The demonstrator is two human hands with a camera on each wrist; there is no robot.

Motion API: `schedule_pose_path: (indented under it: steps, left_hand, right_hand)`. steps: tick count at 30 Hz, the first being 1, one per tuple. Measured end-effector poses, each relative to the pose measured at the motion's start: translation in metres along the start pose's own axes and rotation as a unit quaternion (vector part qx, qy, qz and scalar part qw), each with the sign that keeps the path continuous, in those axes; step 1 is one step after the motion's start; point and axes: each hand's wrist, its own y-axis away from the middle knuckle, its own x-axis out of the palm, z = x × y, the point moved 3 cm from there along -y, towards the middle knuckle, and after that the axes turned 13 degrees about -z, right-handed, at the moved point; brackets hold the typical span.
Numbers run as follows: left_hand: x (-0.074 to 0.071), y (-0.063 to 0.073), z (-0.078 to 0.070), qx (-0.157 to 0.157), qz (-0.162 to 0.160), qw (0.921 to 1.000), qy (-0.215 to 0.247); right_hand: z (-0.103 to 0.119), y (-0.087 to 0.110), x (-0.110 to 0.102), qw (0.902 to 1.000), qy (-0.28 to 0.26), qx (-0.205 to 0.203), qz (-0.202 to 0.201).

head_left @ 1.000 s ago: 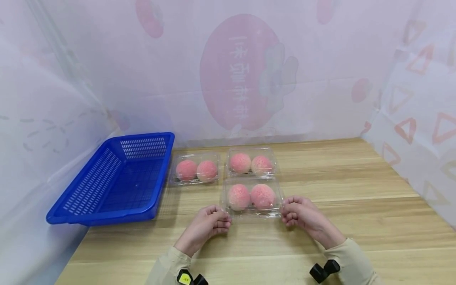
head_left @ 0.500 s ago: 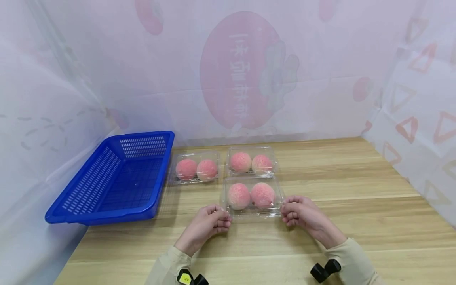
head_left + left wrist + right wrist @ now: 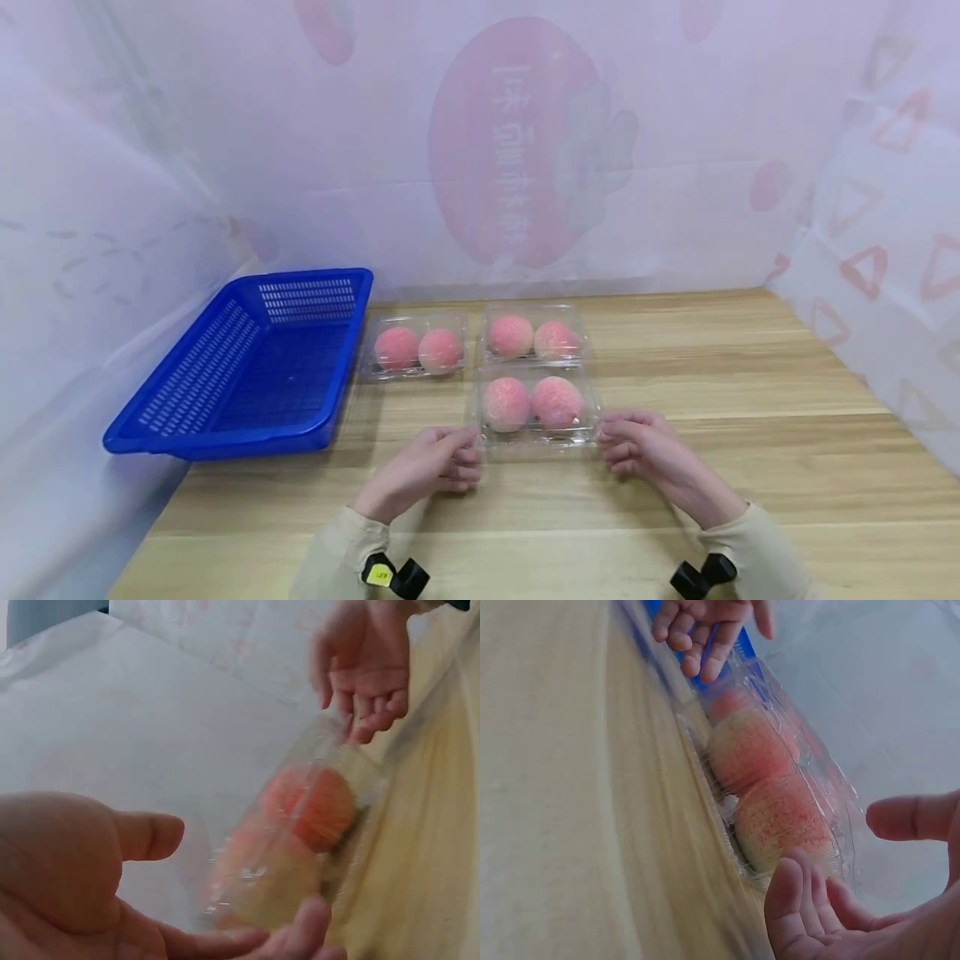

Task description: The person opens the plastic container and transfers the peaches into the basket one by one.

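Note:
A clear plastic clamshell box (image 3: 501, 440) holding two pink peaches (image 3: 557, 403) lies on the wooden table between my hands. My left hand (image 3: 429, 468) is beside its front left corner; in the left wrist view the thumb (image 3: 154, 836) stands apart from the fingers, with nothing pinched between them. At the front right corner is my right hand (image 3: 654, 457), its thumb (image 3: 907, 817) likewise spread away from the fingers in the right wrist view, fingertips close to the box end. Directly behind lies a second box (image 3: 531, 312) with two peaches, edge against the front one.
A third peach box (image 3: 415, 373) lies to the left of the back one. Farther left, a blue plastic basket (image 3: 330, 417) stands at the table's left edge. Fabric walls (image 3: 360, 233) close off the back and both sides.
Both hands have let go of the front box's corners and moved slightly outward, thumbs parting from fingers. The boxes keep their arrangement; the head view has shifted a little.

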Motion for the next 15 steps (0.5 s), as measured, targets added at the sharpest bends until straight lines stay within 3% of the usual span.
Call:
schedule_pose_path:
  steps: [5,9,12,13,15]
  left_hand:
    - [-0.014,0.011,-0.026,0.029,-0.074,0.9925,-0.094]
    - [-0.015,0.011,-0.041,0.085,-0.071,0.9833,-0.145]
    - [-0.012,0.007,-0.051,0.171,-0.044,0.9633,-0.202]
    - [-0.01,0.005,-0.054,0.204,-0.033,0.9531,-0.221]
    - [-0.007,0.001,-0.06,0.273,-0.018,0.9233,-0.269]
  right_hand:
    - [-0.001,0.011,-0.006,0.9998,-0.007,0.005,0.017]
    - [-0.008,0.023,-0.001,0.9913,-0.092,0.048,0.08]
    - [-0.014,0.029,0.008,0.9755,-0.155,0.093,0.125]
    - [-0.015,0.031,0.012,0.9717,-0.166,0.102,0.134]
    - [-0.018,0.031,0.017,0.9692,-0.17,0.112,0.138]
